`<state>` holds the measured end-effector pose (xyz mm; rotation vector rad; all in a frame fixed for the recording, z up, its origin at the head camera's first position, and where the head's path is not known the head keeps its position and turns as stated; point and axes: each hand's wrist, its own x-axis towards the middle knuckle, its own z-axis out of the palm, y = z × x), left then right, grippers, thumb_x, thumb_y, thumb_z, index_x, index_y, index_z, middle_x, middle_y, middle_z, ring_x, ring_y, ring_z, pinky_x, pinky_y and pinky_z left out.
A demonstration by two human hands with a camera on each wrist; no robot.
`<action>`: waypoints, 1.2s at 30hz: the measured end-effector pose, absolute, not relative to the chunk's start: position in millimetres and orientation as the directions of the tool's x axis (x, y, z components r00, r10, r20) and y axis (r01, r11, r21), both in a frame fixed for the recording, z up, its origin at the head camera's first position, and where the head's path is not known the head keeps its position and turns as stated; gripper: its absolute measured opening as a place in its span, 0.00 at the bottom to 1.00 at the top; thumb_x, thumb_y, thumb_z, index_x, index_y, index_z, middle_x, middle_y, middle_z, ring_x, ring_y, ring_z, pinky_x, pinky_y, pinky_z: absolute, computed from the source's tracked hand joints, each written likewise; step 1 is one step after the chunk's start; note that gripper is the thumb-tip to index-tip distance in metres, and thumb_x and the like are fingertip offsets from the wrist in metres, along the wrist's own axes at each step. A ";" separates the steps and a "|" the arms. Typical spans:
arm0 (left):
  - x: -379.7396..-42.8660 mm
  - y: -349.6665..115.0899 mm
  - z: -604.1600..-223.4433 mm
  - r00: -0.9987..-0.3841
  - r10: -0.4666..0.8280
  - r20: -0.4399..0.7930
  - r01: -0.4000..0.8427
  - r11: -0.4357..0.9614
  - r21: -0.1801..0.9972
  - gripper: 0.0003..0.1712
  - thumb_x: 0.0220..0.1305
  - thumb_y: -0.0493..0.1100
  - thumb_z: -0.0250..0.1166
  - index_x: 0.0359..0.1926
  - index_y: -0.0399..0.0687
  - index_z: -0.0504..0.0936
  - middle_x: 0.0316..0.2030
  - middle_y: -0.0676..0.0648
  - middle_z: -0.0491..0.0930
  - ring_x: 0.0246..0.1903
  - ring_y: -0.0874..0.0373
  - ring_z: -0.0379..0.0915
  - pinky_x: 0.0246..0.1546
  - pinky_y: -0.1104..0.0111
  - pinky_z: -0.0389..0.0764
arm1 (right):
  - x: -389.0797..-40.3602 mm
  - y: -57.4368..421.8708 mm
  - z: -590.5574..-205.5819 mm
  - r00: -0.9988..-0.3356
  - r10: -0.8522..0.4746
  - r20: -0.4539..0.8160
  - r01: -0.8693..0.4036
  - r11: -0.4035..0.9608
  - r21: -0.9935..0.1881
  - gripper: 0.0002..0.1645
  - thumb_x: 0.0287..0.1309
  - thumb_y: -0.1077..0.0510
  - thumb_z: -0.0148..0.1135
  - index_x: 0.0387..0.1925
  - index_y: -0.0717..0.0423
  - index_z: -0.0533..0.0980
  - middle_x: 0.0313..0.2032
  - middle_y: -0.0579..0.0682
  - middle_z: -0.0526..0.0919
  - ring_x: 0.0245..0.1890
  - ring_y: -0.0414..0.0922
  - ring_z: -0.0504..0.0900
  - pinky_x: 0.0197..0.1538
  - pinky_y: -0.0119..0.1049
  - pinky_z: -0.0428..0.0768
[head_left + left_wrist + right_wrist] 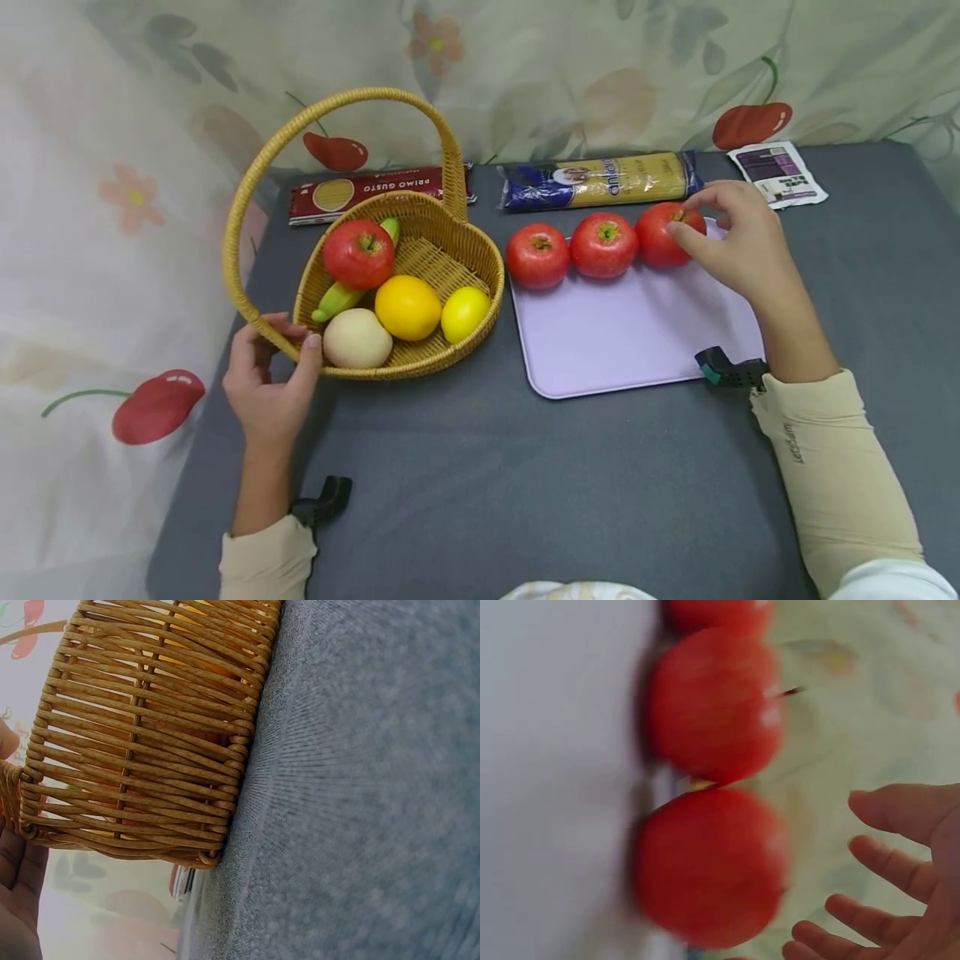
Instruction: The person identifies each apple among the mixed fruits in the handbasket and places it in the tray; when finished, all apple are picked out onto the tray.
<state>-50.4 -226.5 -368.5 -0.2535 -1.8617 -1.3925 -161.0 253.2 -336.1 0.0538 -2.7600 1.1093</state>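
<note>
My left hand (270, 375) grips the heart-shaped wicker basket (442, 358) at its left end, thumb and fingers round the foot of the tall handle. Inside the basket lie a red apple (358, 254), a banana (337, 302), an orange (408, 308), a lemon (465, 315) and a pale round fruit (357, 339). Three red apples line the far edge of a lilac tray (600, 342): left (537, 256), middle (604, 245) and right (663, 235). Over the right one hovers my right hand (735, 237); the right wrist view shows its fingers (881, 862) spread and apart from the apples (712, 870).
Behind the basket lies a dark red PRIMO GUSTO packet (360, 192). A blue and gold packet (600, 181) sits behind the tray, with a white and purple sachet (778, 173) to its right. A patterned curtain (525, 75) borders the grey tabletop (525, 483).
</note>
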 end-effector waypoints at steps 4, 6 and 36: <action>-51.6 -224.8 -367.3 -0.673 -0.287 0.681 0.576 0.374 0.727 0.21 0.50 0.26 0.69 0.45 0.16 0.75 0.35 0.24 0.77 0.37 0.52 0.81 0.46 0.70 0.80 | -151.2 234.9 -320.7 -0.955 -0.014 0.295 -0.222 0.694 -0.685 0.19 0.61 0.58 0.66 0.50 0.66 0.79 0.60 0.59 0.75 0.63 0.53 0.70 0.63 0.45 0.73; -51.5 -224.6 -368.2 -0.671 -0.293 0.681 0.577 0.372 0.728 0.21 0.50 0.26 0.69 0.45 0.16 0.76 0.35 0.25 0.77 0.36 0.53 0.81 0.46 0.70 0.80 | -149.4 219.4 -317.7 -0.930 -0.071 0.360 -0.312 0.671 -0.673 0.15 0.60 0.61 0.66 0.47 0.65 0.80 0.56 0.58 0.78 0.60 0.53 0.73 0.62 0.42 0.73; -51.0 -226.6 -368.1 -0.681 -0.274 0.680 0.572 0.381 0.726 0.21 0.51 0.26 0.69 0.45 0.16 0.75 0.35 0.26 0.77 0.37 0.53 0.81 0.46 0.70 0.80 | -184.4 -27.5 -352.8 -0.716 -0.662 0.220 -0.631 0.480 -0.609 0.53 0.60 0.44 0.68 0.79 0.45 0.50 0.78 0.56 0.46 0.71 0.53 0.62 0.68 0.45 0.67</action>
